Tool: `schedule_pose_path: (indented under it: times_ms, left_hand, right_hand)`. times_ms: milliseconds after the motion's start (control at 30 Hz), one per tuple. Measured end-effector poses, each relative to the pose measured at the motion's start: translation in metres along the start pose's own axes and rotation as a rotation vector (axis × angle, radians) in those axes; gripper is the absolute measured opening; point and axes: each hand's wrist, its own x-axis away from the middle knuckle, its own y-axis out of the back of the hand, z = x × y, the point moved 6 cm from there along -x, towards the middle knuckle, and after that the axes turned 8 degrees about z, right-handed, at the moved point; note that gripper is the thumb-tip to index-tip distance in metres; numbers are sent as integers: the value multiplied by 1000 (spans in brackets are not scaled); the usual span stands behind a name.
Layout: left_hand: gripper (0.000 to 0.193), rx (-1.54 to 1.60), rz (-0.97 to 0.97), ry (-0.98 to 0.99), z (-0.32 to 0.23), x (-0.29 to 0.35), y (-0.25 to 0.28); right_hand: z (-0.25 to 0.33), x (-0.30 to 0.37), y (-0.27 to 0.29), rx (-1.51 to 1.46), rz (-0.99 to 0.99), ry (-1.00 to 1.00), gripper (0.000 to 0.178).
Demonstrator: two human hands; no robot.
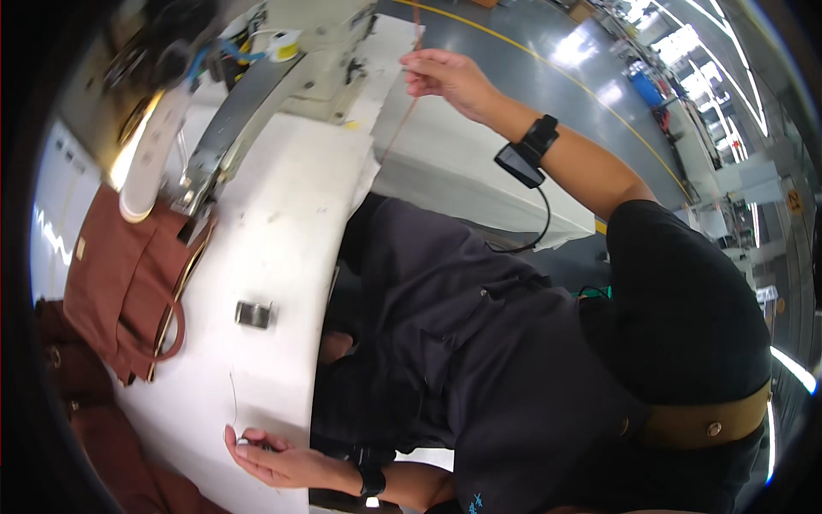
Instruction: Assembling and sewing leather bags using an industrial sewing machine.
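My right hand [437, 75], at the top, is closed in a pinch on a thin reddish-brown thread [401, 128], which runs above and below the fingers beside the table's edge. Low on the white worktable [282, 214], my left hand [278, 463] has its fingers curled around a small pale and dark piece too small to make out. A thin strand [234, 398] rises from these fingertips over the tabletop. A small metal block [254, 314] lies on the table between the hands. To its left is a brown handbag [128, 283] with a looped handle, under the sewing machine [248, 111].
A lit lamp [141, 163] hangs over the bag. A yellow-white thread spool [282, 46] sits by the machine. More brown bags [86, 411] lie at the lower left. A second white table surface [479, 171] stands beyond my lap, with grey floor [514, 77] behind it.
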Motion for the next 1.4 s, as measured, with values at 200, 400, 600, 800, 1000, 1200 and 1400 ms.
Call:
schedule_pose_path:
  times_ms: [200, 400, 600, 800, 1000, 1200, 1400]
  left_hand:
    - [42, 35, 54, -113, -6, 0, -4]
    - [38, -124, -19, -174, -14, 0, -13]
    - [34, -61, -93, -4, 3, 3, -8]
    - [32, -111, -60, -53, -8, 8, -21]
    - [35, -185, -78, -25, -10, 10, -27]
    - [34, -194, -72, -6, -8, 7, -24]
    - [32, -97, -26, -28, -5, 4, -23]
  right_hand:
    - [19, 1, 0, -80, 34, 100, 33]
    - [-40, 18, 14, 63, 114, 20, 33]
    - [-161, 57, 39, 223, 224, -161, 34]
    - [-263, 109, 91, 384, 251, -370, 31]
    - [-359, 190, 141, 459, 220, -629, 29]
    - [-424, 269, 170, 867, 473, -645, 25]
    - [-409, 322, 177, 296, 167, -1040, 27]
